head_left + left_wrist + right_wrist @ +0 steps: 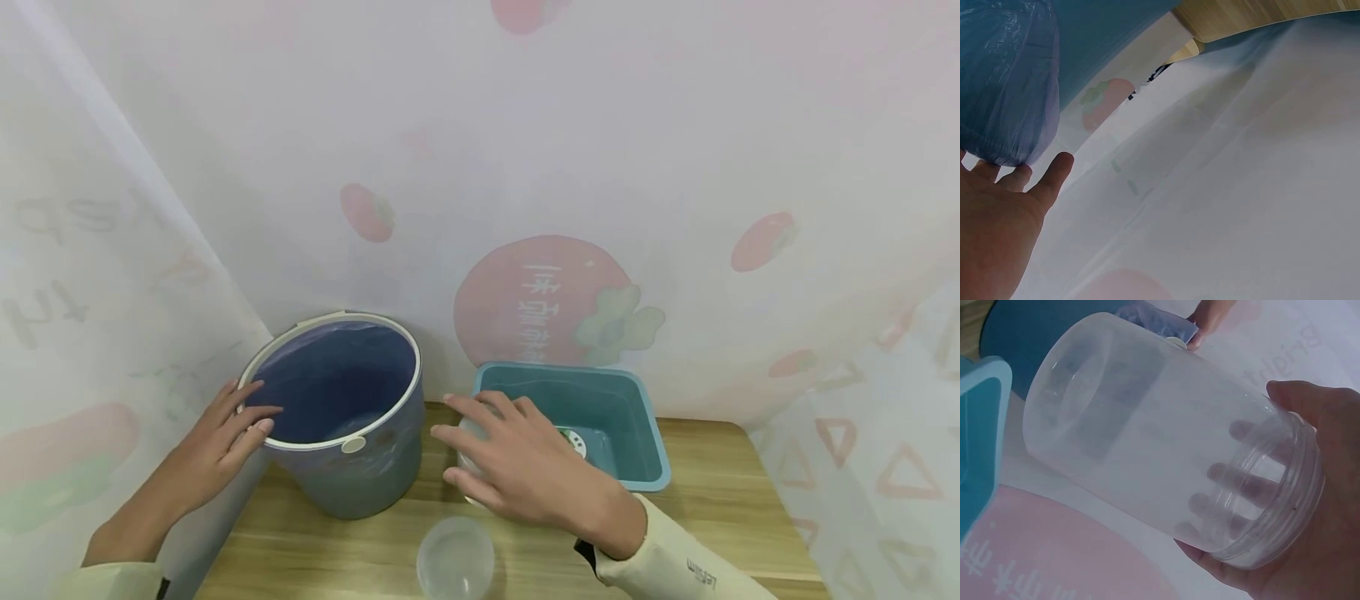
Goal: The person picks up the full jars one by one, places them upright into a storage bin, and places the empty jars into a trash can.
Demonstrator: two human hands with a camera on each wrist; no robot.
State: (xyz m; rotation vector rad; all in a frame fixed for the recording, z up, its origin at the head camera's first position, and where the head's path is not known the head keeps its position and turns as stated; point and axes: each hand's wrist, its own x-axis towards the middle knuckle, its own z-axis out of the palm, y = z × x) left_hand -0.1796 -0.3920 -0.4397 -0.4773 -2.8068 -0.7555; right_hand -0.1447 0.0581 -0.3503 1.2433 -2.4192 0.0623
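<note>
The person's left hand [217,454] lay at the near-left side of the bucket [348,487], its fingers spread and fairly straight, the tips reaching over the white rim [311,445]. From the left wrist, the fingertips met the edge of the blue bag [1007,94] that lined the bucket and hung down outside it.

The right hand [525,458] held a clear jar [1141,425] by one end, thumb on one side and the other fingers parted around the opposite side, showing through the plastic. The jar was between the bucket and the blue tub [647,417]; I couldn't tell whether it touched the table [720,508].

A small white and green piece [576,442] lay in the tub, partly hidden by the right hand. Nearer the person, a cloudy round container [456,560] stood on the table. Behind everything hung a strawberry-print sheet [600,133].
</note>
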